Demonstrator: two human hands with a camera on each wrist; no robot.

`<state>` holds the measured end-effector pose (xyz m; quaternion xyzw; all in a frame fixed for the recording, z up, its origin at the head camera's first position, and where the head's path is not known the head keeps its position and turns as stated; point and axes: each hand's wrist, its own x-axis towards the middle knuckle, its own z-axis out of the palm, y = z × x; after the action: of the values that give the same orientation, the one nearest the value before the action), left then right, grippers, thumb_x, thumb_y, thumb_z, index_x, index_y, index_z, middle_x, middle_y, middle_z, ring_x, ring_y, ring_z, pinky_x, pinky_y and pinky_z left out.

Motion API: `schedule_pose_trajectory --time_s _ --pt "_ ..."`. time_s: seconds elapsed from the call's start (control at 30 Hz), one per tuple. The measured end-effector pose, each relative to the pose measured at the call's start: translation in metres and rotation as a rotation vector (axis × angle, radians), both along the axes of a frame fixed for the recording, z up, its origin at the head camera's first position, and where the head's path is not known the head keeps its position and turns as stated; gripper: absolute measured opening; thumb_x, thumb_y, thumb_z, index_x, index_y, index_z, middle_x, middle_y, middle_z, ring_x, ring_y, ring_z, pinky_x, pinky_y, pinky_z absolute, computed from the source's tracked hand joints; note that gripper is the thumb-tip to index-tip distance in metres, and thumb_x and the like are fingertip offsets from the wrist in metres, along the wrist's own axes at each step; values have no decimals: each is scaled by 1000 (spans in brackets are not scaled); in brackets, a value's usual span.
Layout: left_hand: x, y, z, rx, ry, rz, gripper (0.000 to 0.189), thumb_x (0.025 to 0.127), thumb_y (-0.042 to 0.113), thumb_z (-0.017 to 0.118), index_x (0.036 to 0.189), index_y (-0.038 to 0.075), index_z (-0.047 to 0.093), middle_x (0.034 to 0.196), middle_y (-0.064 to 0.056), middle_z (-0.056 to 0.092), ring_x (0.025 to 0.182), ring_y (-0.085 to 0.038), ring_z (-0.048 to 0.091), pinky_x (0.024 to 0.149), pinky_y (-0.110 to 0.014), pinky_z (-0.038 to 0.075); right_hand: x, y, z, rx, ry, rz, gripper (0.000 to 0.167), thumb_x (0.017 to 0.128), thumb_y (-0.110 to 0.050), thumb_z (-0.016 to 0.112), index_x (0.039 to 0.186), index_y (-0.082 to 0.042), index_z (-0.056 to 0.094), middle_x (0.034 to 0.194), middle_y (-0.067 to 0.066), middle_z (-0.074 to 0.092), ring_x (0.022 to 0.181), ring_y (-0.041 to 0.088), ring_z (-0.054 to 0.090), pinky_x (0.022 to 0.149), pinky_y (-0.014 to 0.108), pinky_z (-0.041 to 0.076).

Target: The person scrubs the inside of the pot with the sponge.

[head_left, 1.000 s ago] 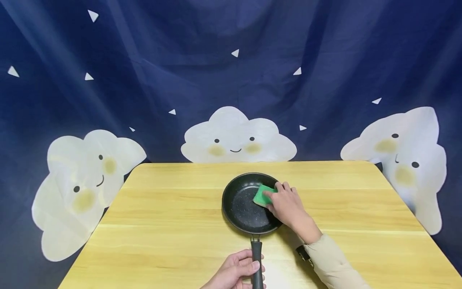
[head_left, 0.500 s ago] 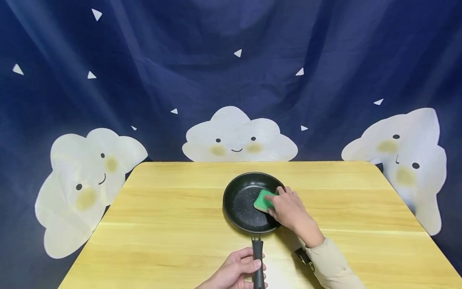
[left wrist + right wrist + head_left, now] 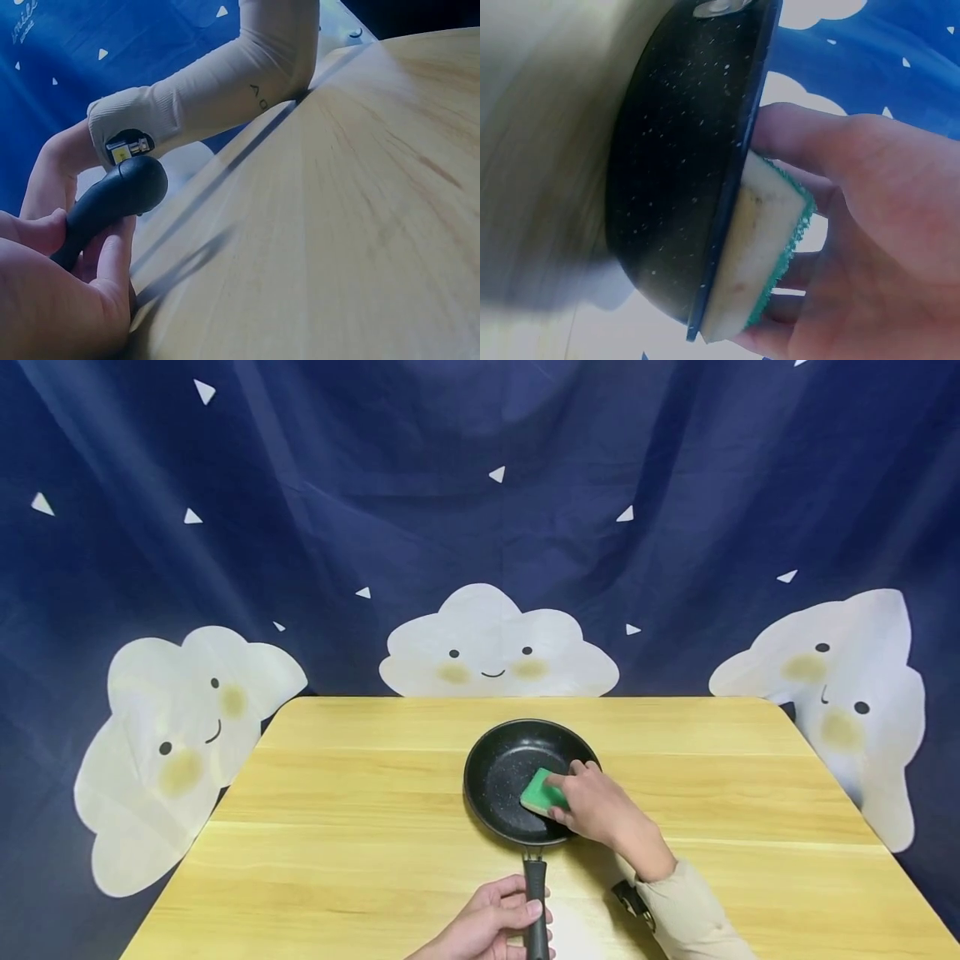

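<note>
A black speckled frying pan point(image 3: 498, 777) sits on the wooden table with its handle point(image 3: 536, 893) toward me. My left hand point(image 3: 491, 920) grips that handle, thumb on top and fingers beneath; the left wrist view shows the handle's rounded end point(image 3: 142, 184) poking out of the grip. Inside the pan my right hand point(image 3: 603, 810) holds a sponge point(image 3: 542, 793), green scouring side up and pale side down, against the pan's floor right of its middle. From the right wrist view, the sponge point(image 3: 757, 240) stands partly above the pan's rim, pinched between thumb and fingers.
The light wooden table point(image 3: 337, 860) stretches out around the pan on all sides. Behind it hangs a dark blue curtain point(image 3: 420, 510) with white clouds and triangles. A beige sleeve point(image 3: 690, 910) covers my right forearm, with a small black device point(image 3: 630, 897) at the wrist.
My right hand has drawn the sponge toward me within the pan, slightly left at the end. The left hand keeps its hold on the handle, and the pan has stayed in place.
</note>
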<state>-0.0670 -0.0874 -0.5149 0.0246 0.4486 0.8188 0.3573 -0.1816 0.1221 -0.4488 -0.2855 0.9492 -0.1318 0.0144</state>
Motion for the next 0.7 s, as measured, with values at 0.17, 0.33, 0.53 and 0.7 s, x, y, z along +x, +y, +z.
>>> schedule_pose_trajectory --time_s 0.17,0.33,0.53,0.7 --pt "0 -1 1 8 -3 -1 24 103 7 58 126 -1 54 102 -7 67 88 -20 69 83 -43 62 2 -2 3 -48 -82 40 38 91 -21 78 125 -6 70 101 10 66 93 30 53 81 48 52" --pt "-1 -3 1 30 0 -14 26 103 9 59 127 -1 54 103 -7 66 90 -19 69 83 -42 62 4 -6 6 -104 -164 102 38 94 -22 75 127 -5 68 113 13 70 105 39 58 91 55 52" --pt "-3 -4 0 50 6 -30 26 102 9 60 126 0 55 103 -5 67 89 -19 70 79 -38 63 5 -13 2 -151 -213 158 37 99 -25 69 130 -6 66 122 12 70 114 41 59 97 58 51" --pt "-2 -3 -2 53 11 -34 27 102 10 60 127 -1 54 103 -5 67 88 -20 71 76 -34 63 5 -16 -5 -185 -223 178 36 101 -28 66 131 -8 65 121 11 69 112 36 61 92 54 53"
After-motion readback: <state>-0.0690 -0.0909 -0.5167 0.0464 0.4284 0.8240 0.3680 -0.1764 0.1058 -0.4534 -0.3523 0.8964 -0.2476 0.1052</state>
